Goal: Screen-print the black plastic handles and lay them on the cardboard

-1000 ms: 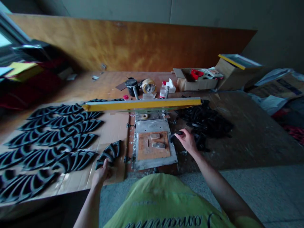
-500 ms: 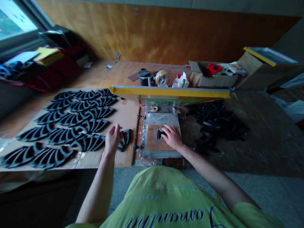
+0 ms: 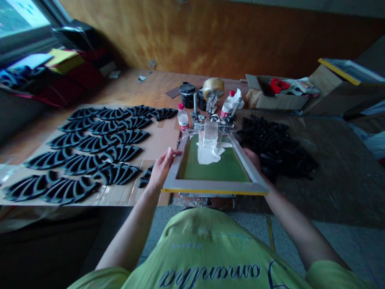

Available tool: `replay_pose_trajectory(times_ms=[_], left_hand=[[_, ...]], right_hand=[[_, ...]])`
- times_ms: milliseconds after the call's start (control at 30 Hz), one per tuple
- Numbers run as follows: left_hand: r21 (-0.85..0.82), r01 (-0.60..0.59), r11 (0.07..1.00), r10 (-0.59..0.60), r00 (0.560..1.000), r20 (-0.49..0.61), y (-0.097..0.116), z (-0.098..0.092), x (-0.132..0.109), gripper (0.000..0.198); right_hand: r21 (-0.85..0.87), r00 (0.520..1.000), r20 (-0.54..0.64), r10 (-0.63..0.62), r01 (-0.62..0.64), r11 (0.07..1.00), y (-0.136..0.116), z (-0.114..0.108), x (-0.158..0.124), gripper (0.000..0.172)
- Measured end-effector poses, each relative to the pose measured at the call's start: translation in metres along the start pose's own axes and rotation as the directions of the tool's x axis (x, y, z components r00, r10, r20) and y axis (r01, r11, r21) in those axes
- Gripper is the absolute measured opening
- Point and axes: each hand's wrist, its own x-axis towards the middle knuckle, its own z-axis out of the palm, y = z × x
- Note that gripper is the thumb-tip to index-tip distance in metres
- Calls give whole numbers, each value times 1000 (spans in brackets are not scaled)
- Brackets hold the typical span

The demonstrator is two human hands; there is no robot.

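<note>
A screen-printing frame (image 3: 258,185) with a green mesh lies lowered over the work plate in front of me. White ink (image 3: 209,155) is pooled on the far half of its mesh, and a squeegee (image 3: 211,134) stands in it. My left hand (image 3: 162,166) grips the frame's left side, thumb and fingers closed on the rim. On the opposite side my right hand (image 3: 252,158) is at the rim, its fingers partly hidden by the frame. Whatever lies on the plate beneath the frame is hidden. Black curved parts (image 3: 146,176) lie just left of my left hand.
Rows of black fan-shaped parts (image 3: 75,160) cover the cardboard (image 3: 159,140) at left. A heap of black parts (image 3: 270,140) lies at right. Behind the frame stand bottles (image 3: 183,118), a black ink tub (image 3: 187,95) and a tape roll (image 3: 213,88). An open carton (image 3: 276,100) sits farther right.
The frame has swung down from its raised position over the plate and the small black part there. Both hands have moved to its sides; my right hand has let go of the black part.
</note>
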Motion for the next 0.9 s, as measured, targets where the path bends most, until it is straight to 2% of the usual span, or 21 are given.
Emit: replay_pose_trajectory(times_ms=[67,133,200,233,333,433,467,500,567,633,667,700,733,833,900], left_hand=[[7,127,992,-128,991,39,-37,-4,-10,65],[6,198,980,-198,979,50,-73,-4,-11,79],[53,224,973,-226,974,31,-103,-2,-7,88],[87,227,970,-229,973,17,-114,-2,-5,88],[157,218,963,-222,975,6,-134,-2,1,85],[175,206,963,-211,977,11,-140,-4,3,80],[187,203,961,-208,978,9,-141,-5,3,78],[200,200,959,-206,979,6,-142,-5,3,77],[215,197,957,-201,980,-2,-143,-5,3,74],[214,194,957,-195,981,-15,-143,-5,3,71],[210,193,959,-193,981,-19,-142,-4,3,70],[203,191,960,-191,981,-20,-141,-3,3,70],[192,192,962,-192,981,-14,-139,-3,3,70],[146,208,967,-213,977,18,-135,-1,2,74],[125,212,969,-217,976,24,-133,-1,2,75]], right_hand=[[29,996,-53,-78,80,996,-8,-4,23,41],[36,966,-55,-252,255,966,-29,6,39,45],[-15,910,24,-413,413,910,-55,25,46,56],[-57,888,82,-453,458,887,-66,36,47,55],[-159,853,270,-446,497,853,-85,61,37,30],[-189,823,351,-447,530,827,-81,69,11,8],[-172,793,368,-486,572,802,-78,67,0,3],[-143,748,387,-539,626,766,-74,63,-10,8],[-58,626,433,-648,737,673,-69,52,-25,19],[25,523,470,-712,798,602,-67,42,-30,22],[55,493,486,-722,807,588,-68,38,-29,20],[70,485,497,-720,804,590,-69,36,-26,16],[62,504,497,-706,792,608,-71,36,-23,12],[-55,624,429,-654,740,670,-75,42,-23,11],[-98,647,382,-660,739,667,-74,47,-33,16]])
